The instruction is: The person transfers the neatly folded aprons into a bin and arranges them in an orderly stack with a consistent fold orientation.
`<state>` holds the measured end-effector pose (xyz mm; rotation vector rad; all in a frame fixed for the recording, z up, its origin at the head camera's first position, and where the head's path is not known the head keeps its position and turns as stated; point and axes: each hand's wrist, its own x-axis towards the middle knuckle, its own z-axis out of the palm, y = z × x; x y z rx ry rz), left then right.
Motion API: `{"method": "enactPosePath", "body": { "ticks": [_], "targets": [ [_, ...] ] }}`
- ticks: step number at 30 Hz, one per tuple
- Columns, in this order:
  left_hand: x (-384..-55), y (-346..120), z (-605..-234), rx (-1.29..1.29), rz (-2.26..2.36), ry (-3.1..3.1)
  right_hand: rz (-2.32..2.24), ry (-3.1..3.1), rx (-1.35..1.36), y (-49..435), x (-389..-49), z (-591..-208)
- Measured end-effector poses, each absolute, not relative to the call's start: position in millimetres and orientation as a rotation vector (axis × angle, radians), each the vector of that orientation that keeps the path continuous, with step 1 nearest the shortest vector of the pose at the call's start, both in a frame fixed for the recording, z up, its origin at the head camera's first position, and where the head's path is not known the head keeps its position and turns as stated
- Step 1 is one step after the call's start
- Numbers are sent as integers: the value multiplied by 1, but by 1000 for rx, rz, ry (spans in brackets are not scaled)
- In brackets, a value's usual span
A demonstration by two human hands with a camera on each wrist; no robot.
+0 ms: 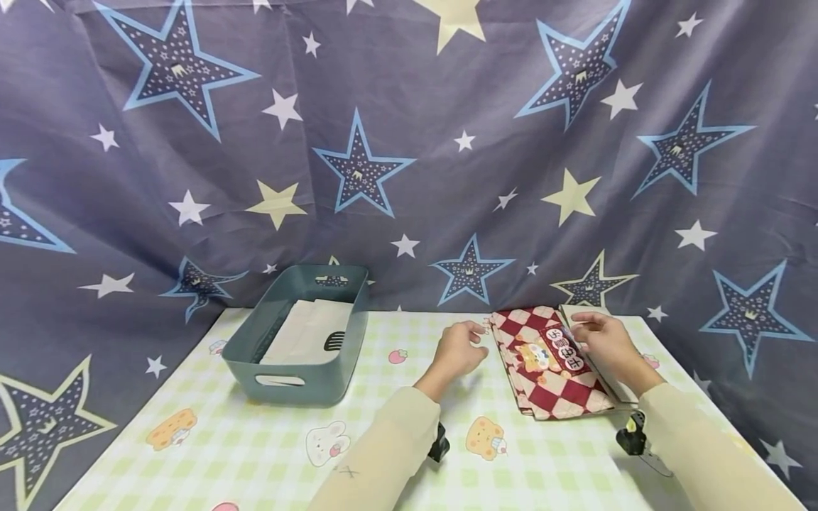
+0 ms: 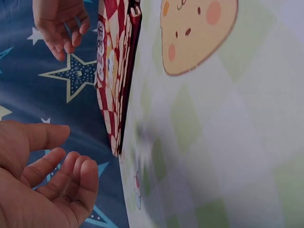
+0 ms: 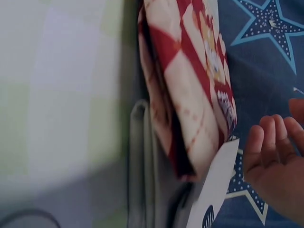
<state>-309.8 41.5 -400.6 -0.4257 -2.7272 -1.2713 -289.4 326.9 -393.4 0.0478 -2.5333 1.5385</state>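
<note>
A flat, folded red-and-cream checkered piece [image 1: 552, 387] with a cartoon animal and lettering lies at the right of the table; it looks like a folded bag, though its kind is not certain. Partly under it, on its right side, is a pale folded piece [image 1: 616, 387], with a dark striped mark in the right wrist view. My left hand [image 1: 458, 349] hovers left of the checkered piece with loosely bent fingers, holding nothing. Over the right side of the stack, my right hand [image 1: 603, 342] has relaxed fingers. In the right wrist view it is apart from the stack.
A grey-green plastic basket [image 1: 345, 380] with handle slots stands at the back left. White folded pieces [image 1: 307, 330] lie inside it, one with a black striped mark. A star-print curtain [image 1: 396, 234] hangs right behind the table with its checked cover [image 1: 255, 454].
</note>
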Motion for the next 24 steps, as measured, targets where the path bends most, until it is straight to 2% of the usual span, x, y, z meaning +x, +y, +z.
{"method": "enactPosePath", "body": {
  "ticks": [11, 24],
  "targets": [
    [-309, 60, -410, -417, -1329, -2762, 1123, -2697, 112, 341, -293, -401],
    [-305, 83, -421, -266, -1593, -2759, 1030, -2822, 182, 345, -296, -412]
  ]
}}
